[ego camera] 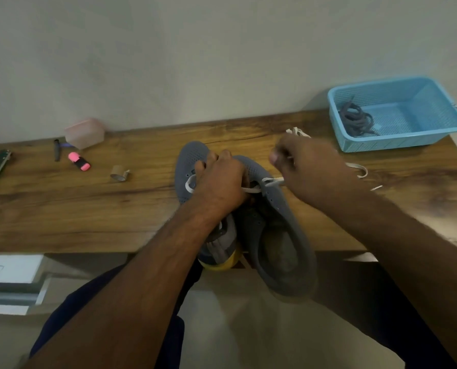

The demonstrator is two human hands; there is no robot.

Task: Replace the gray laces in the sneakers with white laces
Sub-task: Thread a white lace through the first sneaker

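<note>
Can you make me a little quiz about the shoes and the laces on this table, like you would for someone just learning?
1. True or false: the gray laces lie in the blue basket.
2. Which hand pulls the white lace? A) left hand B) right hand
3. Fill in: the highlighter on the wooden table is ____.

Key
1. True; they are bunched at the basket's left end.
2. B; the right hand pinches the lace, while the left hand keeps its grip on the gray sneaker.
3. Pink.
</note>
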